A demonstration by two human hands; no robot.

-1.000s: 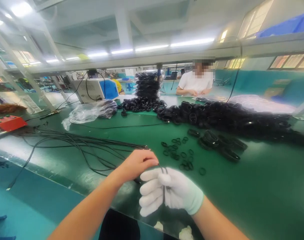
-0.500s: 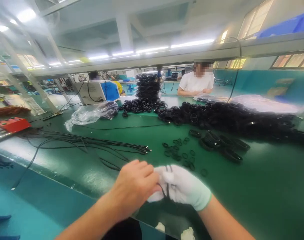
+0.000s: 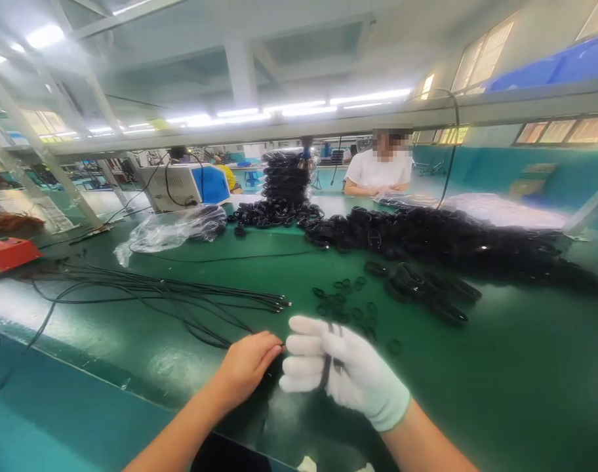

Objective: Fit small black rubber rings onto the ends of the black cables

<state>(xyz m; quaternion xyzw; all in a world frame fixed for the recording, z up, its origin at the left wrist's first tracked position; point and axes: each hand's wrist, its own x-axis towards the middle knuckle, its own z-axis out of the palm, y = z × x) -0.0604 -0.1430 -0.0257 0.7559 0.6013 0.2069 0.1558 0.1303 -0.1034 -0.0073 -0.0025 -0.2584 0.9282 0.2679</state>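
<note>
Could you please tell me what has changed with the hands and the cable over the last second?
The bare left hand has drawn back from over the gloved right hand and now pinches the black cable beside it. The right hand has kept the cable wrapped over its glove. The loose cables, small rubber rings and green table stayed put.

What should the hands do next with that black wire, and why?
Probably the left hand should bring the black cable round the gloved right hand once more. A loop already lies across the glove's back, the bare fingers pinch the cable beside it, and much of it trails loose over the green table.
</note>
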